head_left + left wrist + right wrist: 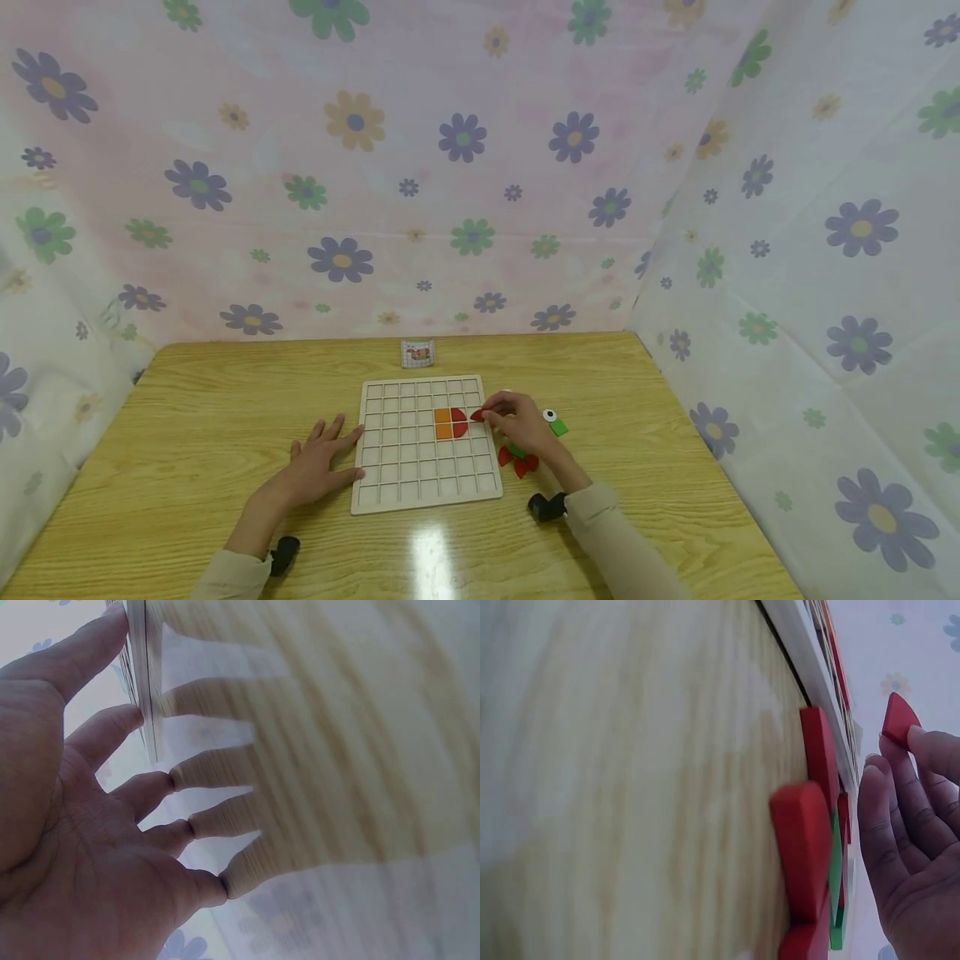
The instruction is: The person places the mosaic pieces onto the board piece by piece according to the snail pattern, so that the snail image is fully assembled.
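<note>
A pale wooden grid board [390,492] lies on the table. In it sit two orange squares [442,423] and, directly right of them, red quarter-round pieces [459,422]. Between thumb and fingertips my right hand [525,425] pinches a red quarter-round piece [900,720], held over the board's right side. My left hand [315,467] rests with spread fingers at the board's left edge, thumb and index touching it; the left wrist view shows its fingertips [202,889] on the tabletop.
Loose red pieces [802,847] and a green piece [517,451] lie right of the board, under my right hand. Farther right are a green square [558,427] and a white eye piece [550,415]. A small picture card [417,353] lies behind the board.
</note>
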Action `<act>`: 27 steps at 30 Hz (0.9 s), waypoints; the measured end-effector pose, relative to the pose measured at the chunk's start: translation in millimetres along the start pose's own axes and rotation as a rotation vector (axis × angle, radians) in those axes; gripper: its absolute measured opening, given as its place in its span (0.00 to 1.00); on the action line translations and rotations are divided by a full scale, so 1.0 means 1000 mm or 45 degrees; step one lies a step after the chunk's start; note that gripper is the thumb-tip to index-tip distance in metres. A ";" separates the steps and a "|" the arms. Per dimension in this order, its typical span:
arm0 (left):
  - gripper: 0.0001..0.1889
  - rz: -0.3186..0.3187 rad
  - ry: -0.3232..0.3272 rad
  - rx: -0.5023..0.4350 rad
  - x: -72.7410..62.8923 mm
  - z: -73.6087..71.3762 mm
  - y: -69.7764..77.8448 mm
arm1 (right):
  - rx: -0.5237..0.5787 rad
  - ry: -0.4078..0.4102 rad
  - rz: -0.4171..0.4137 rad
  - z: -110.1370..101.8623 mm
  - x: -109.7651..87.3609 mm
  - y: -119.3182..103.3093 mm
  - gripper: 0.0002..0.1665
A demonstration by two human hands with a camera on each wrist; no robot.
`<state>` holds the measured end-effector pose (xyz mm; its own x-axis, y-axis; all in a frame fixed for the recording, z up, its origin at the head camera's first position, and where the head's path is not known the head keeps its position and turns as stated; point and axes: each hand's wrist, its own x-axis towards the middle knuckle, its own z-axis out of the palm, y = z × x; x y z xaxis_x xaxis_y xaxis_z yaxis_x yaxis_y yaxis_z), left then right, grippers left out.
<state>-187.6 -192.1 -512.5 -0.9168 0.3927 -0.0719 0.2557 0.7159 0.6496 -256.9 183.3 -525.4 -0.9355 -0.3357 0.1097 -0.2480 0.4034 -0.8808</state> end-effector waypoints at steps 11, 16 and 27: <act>0.38 0.003 0.003 -0.007 -0.001 -0.001 0.000 | -0.044 -0.055 -0.004 0.010 0.003 -0.008 0.10; 0.39 0.005 -0.002 0.002 -0.001 -0.001 0.001 | -0.070 -0.061 -0.051 0.015 0.006 -0.009 0.11; 0.40 -0.013 -0.009 -0.007 0.000 0.000 0.000 | -0.081 -0.070 -0.150 0.024 0.015 -0.018 0.08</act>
<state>-187.2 -192.1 -513.0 -0.9174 0.3892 -0.0838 0.2445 0.7169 0.6529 -261.0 150.7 -519.2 -0.8843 -0.4294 0.1834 -0.3723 0.4113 -0.8320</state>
